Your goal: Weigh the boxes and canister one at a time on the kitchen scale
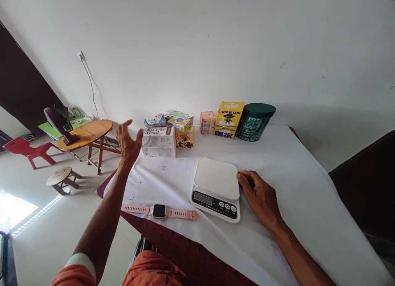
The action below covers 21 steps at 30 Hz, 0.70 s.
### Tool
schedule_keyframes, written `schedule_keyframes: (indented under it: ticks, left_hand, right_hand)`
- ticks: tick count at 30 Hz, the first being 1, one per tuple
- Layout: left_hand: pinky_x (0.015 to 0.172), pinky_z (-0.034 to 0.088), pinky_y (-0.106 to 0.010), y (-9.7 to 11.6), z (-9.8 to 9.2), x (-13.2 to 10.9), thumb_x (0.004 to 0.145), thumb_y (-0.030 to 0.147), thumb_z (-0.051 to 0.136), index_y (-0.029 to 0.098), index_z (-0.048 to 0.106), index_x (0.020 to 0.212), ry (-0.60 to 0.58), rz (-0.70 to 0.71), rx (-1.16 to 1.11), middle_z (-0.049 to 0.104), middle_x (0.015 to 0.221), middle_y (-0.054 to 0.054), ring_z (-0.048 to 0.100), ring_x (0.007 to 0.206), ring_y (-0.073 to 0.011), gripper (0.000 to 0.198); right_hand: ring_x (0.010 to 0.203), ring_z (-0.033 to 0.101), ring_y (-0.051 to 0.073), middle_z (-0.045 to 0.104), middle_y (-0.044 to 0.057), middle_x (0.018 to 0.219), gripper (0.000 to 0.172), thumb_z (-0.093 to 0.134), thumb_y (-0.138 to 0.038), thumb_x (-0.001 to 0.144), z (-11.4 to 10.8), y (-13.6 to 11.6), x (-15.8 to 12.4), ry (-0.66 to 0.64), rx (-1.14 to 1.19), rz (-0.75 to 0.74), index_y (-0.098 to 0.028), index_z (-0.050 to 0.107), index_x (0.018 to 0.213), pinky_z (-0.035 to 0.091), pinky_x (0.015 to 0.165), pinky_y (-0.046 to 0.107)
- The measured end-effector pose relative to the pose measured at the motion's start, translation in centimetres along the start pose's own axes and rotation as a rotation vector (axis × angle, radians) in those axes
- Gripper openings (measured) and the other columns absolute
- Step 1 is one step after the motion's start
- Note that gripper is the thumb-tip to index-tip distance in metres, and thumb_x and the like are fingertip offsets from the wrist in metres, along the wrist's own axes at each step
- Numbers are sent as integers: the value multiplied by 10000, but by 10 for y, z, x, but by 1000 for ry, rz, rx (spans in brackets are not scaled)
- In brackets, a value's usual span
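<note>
A white kitchen scale (216,179) lies on the cloth-covered table, its display dark and its buttons facing me. My right hand (258,191) is at the scale's right edge, fingers curled and thumb and fingertips closed on the rim of its platform. In the air at the left, my left hand (128,143) is open, thumb and fingers apart, holding nothing. It is beside a white "Super Meal" box (159,146) and seems not to touch it. A smartwatch with a pink strap (159,211) lies stretched out left of the scale.
Along the wall stand a yellow snack box (185,138), small cartons (180,122), an orange packet (207,123), a yellow "COME ON" box (228,118) and a dark green canister (256,122). Leftward are a round wooden table (92,133) with a fan, a stool (61,177) and a red chair (26,150).
</note>
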<state>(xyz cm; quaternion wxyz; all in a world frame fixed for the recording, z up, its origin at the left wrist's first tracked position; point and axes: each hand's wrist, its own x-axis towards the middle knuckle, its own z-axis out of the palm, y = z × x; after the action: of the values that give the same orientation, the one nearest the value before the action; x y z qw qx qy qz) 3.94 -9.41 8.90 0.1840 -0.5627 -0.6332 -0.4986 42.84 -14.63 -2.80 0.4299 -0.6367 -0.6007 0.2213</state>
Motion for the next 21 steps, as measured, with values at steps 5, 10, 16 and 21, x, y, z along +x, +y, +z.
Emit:
schedule_keyframes:
  ticks: [5, 10, 16, 21]
  left_hand:
    - [1103, 403, -502, -1, 24, 14, 840, 431, 725, 207, 518, 1385, -287, 26, 24, 554, 1369, -145, 503, 1294, -338, 625]
    - [1120, 360, -541, 9, 65, 52, 822, 523, 733, 204, 496, 1446, -580, 40, 121, 458, 1501, -194, 426, 1379, -389, 740]
    - [1035, 442, -437, 10, 92, 76, 843, 304, 697, 233, 653, 1241, -650, 79, 186, 664, 1200, -129, 580, 1179, -323, 407]
    - [941, 495, -412, 14, 77, 77, 852, 262, 682, 232, 663, 1111, -459, 136, 126, 681, 1129, -112, 612, 1053, -302, 261]
  right_hand:
    - [715, 650, 240, 732, 59, 840, 430, 450, -625, 858, 1, -1, 0, 12, -19, 11, -244, 634, 936, 479, 678, 352]
    - [725, 665, 245, 742, 52, 827, 406, 474, -611, 867, 1, -2, 0, 27, -1, 14, -251, 644, 942, 499, 672, 348]
    - [789, 689, 248, 762, 70, 892, 387, 484, -578, 892, -1, -2, 0, 13, 36, 2, -235, 651, 962, 519, 731, 352]
    - [844, 693, 249, 763, 73, 928, 368, 487, -556, 905, 0, 0, 0, 22, 67, -9, -232, 651, 965, 510, 775, 354]
